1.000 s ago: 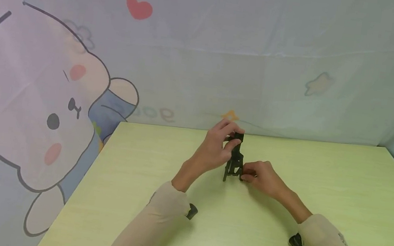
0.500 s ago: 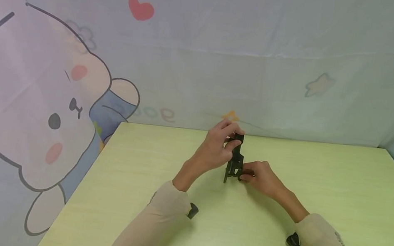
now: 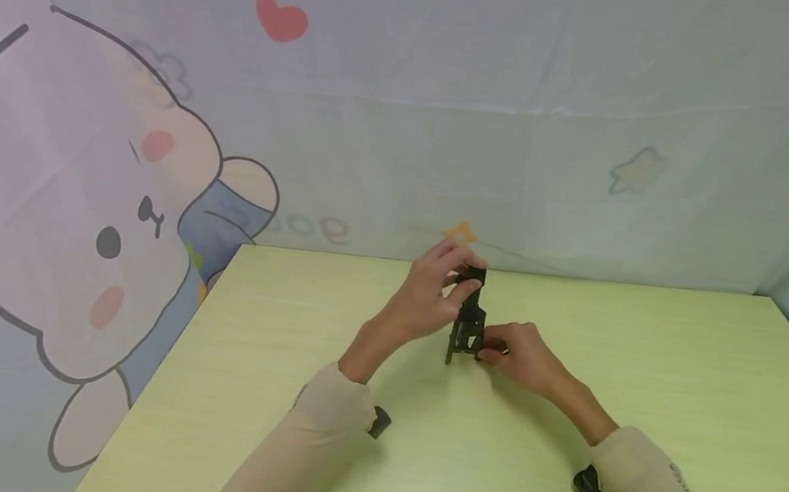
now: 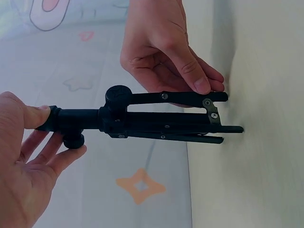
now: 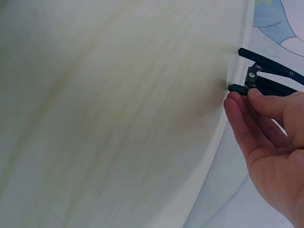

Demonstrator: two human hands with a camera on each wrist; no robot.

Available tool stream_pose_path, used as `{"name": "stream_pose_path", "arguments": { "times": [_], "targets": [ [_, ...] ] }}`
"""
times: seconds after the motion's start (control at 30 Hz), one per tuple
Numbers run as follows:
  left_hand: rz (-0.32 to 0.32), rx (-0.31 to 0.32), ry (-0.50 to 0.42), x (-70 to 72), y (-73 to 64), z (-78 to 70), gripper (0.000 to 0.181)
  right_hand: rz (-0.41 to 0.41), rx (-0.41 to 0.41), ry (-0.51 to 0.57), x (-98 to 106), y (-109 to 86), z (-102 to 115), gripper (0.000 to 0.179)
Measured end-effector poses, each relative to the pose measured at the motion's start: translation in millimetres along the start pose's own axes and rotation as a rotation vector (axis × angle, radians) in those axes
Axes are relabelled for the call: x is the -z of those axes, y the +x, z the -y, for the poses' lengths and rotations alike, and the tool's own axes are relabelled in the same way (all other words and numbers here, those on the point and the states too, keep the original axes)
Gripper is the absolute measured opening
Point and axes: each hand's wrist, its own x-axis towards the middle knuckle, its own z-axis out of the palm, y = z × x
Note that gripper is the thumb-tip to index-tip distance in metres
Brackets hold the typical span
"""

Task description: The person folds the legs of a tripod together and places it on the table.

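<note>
Head view: where is the black tripod (image 3: 471, 319) resting, as you are seeing it?

– Both hands are holding it upright, its legs pointing down at the pale green surface (image 3: 519, 490). I am not managing to tell whether every foot is touching.

– And what is the left hand (image 3: 424, 291) doing?

– It is gripping the tripod's top between thumb and fingers. On the left wrist camera, a small knob (image 4: 73, 140) is sticking out from the tripod, right by those fingers.

– How about the right hand (image 3: 526, 355)?

– That one is pinching one tripod leg (image 5: 239, 90) close to its foot, and a hinged brace (image 4: 211, 113) is showing near the grip.

– What is surrounding the tripod?

– Beige sleeves (image 3: 663, 490) are reaching toward it from the near side. Behind it a patterned backdrop (image 3: 526, 172) is hanging, with an orange star (image 3: 460, 233) showing just beyond the tripod's top and a cartoon animal (image 3: 132, 226) spreading well to its left.
</note>
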Motion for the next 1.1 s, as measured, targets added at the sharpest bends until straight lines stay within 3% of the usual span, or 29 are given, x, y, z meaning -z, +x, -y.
{"name": "stream_pose_path", "arguments": {
  "times": [0.3, 0.53, 0.63, 1.1],
  "targets": [
    [-0.067, -0.04, -0.018, -3.7, -0.7, 4.8, 0.018, 0.0, 0.005, -0.009, 0, -2.7, -2, 0.009],
    [-0.127, -0.105, 0.18, -10.8, -2.0, 6.6, 0.023, -0.001, 0.013, -0.022, 1, -4.1, -1, 0.01],
    [-0.14, -0.109, 0.222, -12.4, -3.2, 4.7, 0.024, 0.005, 0.003, -0.019, 3, -5.2, 0, 0.009],
    [-0.175, -0.116, 0.17, -10.9, -2.9, 2.4, 0.021, -0.018, 0.02, -0.01, 15, -17.4, -7, 0.007]
  ]
}}
